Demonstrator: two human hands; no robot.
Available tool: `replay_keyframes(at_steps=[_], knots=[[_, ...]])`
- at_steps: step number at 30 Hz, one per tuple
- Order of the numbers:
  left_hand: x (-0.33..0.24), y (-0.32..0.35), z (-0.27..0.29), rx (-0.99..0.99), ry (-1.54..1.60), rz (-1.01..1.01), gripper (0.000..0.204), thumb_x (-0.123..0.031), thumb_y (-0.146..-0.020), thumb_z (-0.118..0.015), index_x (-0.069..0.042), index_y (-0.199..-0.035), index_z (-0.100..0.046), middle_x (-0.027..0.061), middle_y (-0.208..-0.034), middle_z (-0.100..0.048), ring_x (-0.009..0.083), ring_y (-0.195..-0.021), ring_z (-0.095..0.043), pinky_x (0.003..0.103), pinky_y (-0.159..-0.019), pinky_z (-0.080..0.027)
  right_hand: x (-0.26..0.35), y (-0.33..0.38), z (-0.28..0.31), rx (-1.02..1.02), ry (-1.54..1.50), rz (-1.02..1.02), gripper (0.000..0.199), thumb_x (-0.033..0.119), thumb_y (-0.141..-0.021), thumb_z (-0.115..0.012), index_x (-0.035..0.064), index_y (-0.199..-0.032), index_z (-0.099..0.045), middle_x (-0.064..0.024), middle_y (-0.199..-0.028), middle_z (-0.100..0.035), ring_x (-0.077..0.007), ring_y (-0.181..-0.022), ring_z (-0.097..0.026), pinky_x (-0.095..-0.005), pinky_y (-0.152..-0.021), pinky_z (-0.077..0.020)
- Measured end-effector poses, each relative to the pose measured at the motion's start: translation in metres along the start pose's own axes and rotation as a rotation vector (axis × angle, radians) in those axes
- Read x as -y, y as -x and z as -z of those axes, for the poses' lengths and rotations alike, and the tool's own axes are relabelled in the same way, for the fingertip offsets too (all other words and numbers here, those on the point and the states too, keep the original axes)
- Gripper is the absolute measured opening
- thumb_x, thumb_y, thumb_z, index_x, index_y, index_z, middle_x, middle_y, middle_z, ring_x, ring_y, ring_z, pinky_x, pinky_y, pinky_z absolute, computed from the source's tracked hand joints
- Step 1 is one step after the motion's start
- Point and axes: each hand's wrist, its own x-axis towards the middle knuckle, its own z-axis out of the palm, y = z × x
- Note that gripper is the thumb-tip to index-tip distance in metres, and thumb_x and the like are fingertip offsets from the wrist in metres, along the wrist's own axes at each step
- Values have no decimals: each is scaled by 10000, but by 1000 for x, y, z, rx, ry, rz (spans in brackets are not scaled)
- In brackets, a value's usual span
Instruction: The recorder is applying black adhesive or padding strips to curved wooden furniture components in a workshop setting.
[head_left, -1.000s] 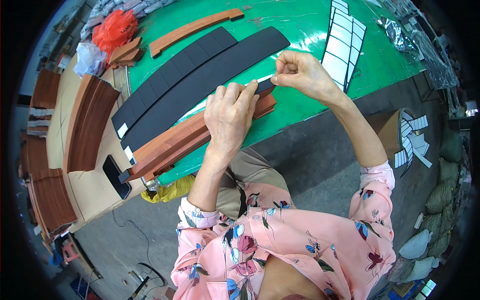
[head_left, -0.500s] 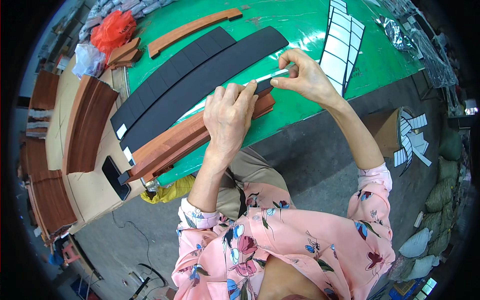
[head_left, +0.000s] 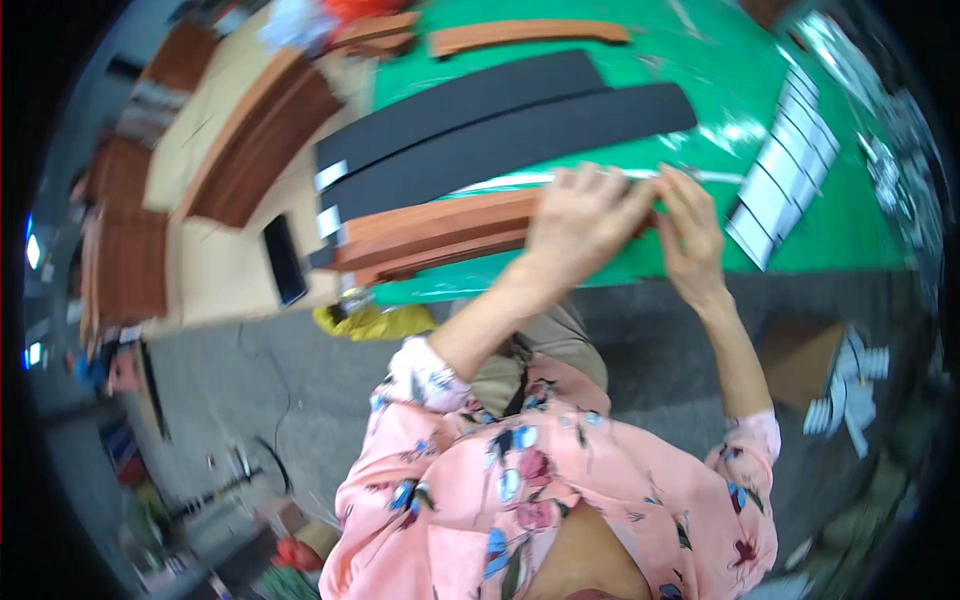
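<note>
A curved reddish-brown wooden rail (head_left: pixel 440 232) lies along the near edge of the green table, with a second wooden piece (head_left: pixel 450 258) under it. My left hand (head_left: pixel 582 218) is closed over the right part of the upper rail. At the rail's right end, my right hand (head_left: pixel 692 240) has its fingers and thumb drawn together beside my left fingers. Blur hides what is between them. A narrow white strip (head_left: pixel 505 182) runs behind both hands. Just beyond lie two long, curved black strips, a nearer one (head_left: pixel 520 138) and a farther one (head_left: pixel 450 112), with white left ends.
A white sheet with black lines (head_left: pixel 785 175) lies to the right on the green table (head_left: pixel 650 65). Left are a black phone (head_left: pixel 284 258) on cardboard and stacked curved wooden pieces (head_left: pixel 262 135). Another wooden rail (head_left: pixel 530 36) lies at the back. A box with white scraps (head_left: pixel 800 360) stands on the floor.
The whole view has swung, so the table things appear farther right and less tilted. My right hand has come down from above the rail's end, closer to my left fingers. My left hand stays on the rail.
</note>
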Motion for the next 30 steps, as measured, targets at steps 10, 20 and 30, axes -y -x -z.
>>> replay_keyframes(at_steps=[10,20,30], knots=[[19,76,115,-287,-225,268,417,-75,-650,-664,-58,-1060,-593,113,-1058,-566,259,-1047,-502,400,-859,-348,6,2,23,33,-541,-491,430,221,-924,-451,58,-1320,-412,-97,-1312,-458,-227,-1183,-442,-336,-977,-354],[92,140,165,-473,772,1123,113,-76,-794,-646,-1,-877,-644,16,-824,-592,87,-736,-517,228,-690,-420,-8,-12,4,93,-727,-810,246,232,-894,-527,59,-1056,-589,-35,-1008,-588,-106,-921,-522,-258,-777,-421],[94,146,171,-271,461,1203,251,-177,-866,-543,10,-1030,-575,20,-820,-574,120,-772,-533,250,-740,-421,14,-35,16,168,-668,-971,285,254,-864,-546,38,-1047,-576,-22,-965,-563,-109,-908,-507,-275,-782,-420]])
